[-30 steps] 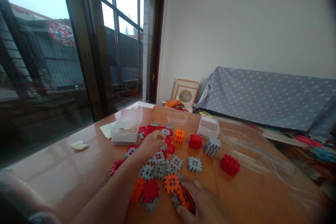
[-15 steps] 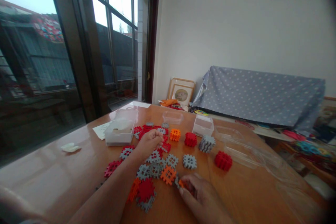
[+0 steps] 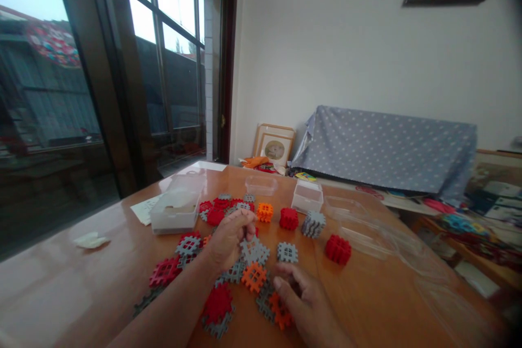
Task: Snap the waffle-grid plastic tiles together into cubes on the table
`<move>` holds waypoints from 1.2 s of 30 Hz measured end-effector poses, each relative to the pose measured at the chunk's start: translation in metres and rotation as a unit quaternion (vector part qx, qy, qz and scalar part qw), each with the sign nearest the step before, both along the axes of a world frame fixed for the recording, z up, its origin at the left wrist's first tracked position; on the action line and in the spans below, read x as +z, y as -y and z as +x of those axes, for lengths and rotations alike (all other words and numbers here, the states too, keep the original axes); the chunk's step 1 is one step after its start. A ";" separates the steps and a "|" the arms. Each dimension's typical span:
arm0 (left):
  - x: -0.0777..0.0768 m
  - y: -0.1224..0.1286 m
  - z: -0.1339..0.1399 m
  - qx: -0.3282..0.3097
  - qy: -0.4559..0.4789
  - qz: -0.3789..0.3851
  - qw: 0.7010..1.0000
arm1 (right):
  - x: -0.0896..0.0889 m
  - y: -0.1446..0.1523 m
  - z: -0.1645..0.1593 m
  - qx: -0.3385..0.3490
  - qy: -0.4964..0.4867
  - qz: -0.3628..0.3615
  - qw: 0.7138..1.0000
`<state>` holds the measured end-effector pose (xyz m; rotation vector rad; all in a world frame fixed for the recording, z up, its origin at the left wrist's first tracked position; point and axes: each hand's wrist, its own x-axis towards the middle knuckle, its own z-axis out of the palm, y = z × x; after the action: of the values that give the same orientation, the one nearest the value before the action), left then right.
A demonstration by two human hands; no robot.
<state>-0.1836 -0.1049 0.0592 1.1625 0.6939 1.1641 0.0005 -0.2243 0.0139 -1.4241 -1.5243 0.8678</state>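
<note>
Flat notched plastic tiles in red, grey and orange lie in a loose heap on the table. My left hand [image 3: 232,239] is over the heap, fingers pinched together; what is between them, if anything, is hidden. Just below its fingertips lies a light grey tile [image 3: 256,253]. My right hand [image 3: 304,296] is open, thumb and index finger apart, nothing visible between them. Beside its thumb lie an orange tile [image 3: 280,312] and a dark grey tile [image 3: 266,300]. Another orange tile [image 3: 254,277] sits between the two hands.
Beyond my right hand stand an orange stack [image 3: 265,212], two red stacks [image 3: 289,218] [image 3: 338,250] and a grey stack [image 3: 314,224] of tiles. A lone grey tile [image 3: 287,253] lies nearer. Clear plastic boxes [image 3: 175,220] [image 3: 307,197] and lids are around them.
My right hand has let go of the orange and grey tiles, which now lie beside its thumb. My left hand has come slightly nearer. The view has turned a little to the right.
</note>
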 end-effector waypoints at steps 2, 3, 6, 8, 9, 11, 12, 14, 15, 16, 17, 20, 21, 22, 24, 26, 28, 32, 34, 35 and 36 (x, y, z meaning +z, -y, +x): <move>0.001 0.008 0.006 -0.023 0.019 -0.007 1.000 | 0.000 -0.001 -0.004 0.011 -0.087 -0.045 0.995; 0.001 0.012 0.010 -0.033 0.023 -0.014 0.999 | -0.001 -0.002 -0.006 0.021 -0.127 -0.072 0.989; 0.001 0.023 0.021 -0.048 0.024 -0.047 0.997 | 0.000 -0.003 -0.010 0.043 -0.216 -0.126 0.967; -0.002 0.027 0.027 -0.060 0.027 -0.065 0.996 | 0.003 -0.003 -0.010 0.035 -0.263 -0.138 0.954; -0.004 0.028 0.029 -0.067 0.031 -0.072 0.995 | 0.005 -0.002 -0.010 0.022 -0.287 -0.136 0.948; -0.007 0.028 0.031 -0.085 0.041 -0.077 0.993 | 0.009 -0.002 -0.006 -0.006 -0.333 -0.124 0.935; -0.009 0.027 0.031 -0.090 0.040 -0.075 0.992 | 0.011 -0.002 -0.004 -0.017 -0.350 -0.115 0.930; -0.011 0.027 0.032 -0.094 0.014 -0.069 0.993 | 0.014 -0.002 0.002 -0.033 -0.358 -0.099 0.928; -0.012 0.027 0.033 -0.096 -0.011 -0.064 0.993 | 0.015 -0.002 0.005 -0.036 -0.351 -0.095 0.931; -0.012 0.027 0.033 -0.101 -0.040 -0.060 0.992 | 0.015 -0.002 0.007 -0.037 -0.340 -0.093 0.935; -0.012 0.028 0.034 -0.110 -0.070 -0.056 0.990 | 0.016 -0.003 0.010 -0.036 -0.325 -0.090 0.941; -0.011 0.032 0.036 -0.145 -0.124 -0.043 0.981 | 0.017 -0.004 0.014 -0.041 -0.265 -0.062 0.961; -0.011 0.032 0.036 -0.151 -0.136 -0.040 0.978 | 0.017 -0.005 0.015 -0.049 -0.245 -0.047 0.967; -0.012 0.032 0.037 -0.151 -0.146 -0.039 0.977 | 0.018 -0.005 0.015 -0.061 -0.229 -0.032 0.971; -0.013 0.032 0.037 -0.139 -0.161 -0.048 0.976 | 0.018 -0.006 0.017 -0.085 -0.213 -0.006 0.973; -0.014 0.030 0.037 -0.121 -0.156 -0.067 0.978 | 0.016 -0.008 0.018 -0.099 -0.202 0.015 0.974; -0.014 0.029 0.036 -0.108 -0.130 -0.085 0.982 | 0.012 -0.010 0.018 -0.109 -0.180 0.041 0.977; -0.011 0.030 0.036 -0.086 -0.100 -0.107 0.986 | -0.001 -0.015 0.016 -0.121 -0.100 0.088 0.984; -0.011 0.031 0.037 -0.083 -0.101 -0.111 0.985 | -0.005 -0.016 0.015 -0.117 -0.062 0.096 0.987; -0.012 0.032 0.037 -0.082 -0.103 -0.111 0.985 | -0.005 -0.016 0.015 -0.114 -0.043 0.100 0.987; -0.013 0.032 0.038 -0.083 -0.107 -0.111 0.985 | -0.004 -0.016 0.016 -0.111 -0.026 0.102 0.988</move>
<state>-0.1453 -0.1370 0.0460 1.1409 0.8502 0.8069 0.0162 -0.2084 0.0100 -1.3786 -1.3433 0.5912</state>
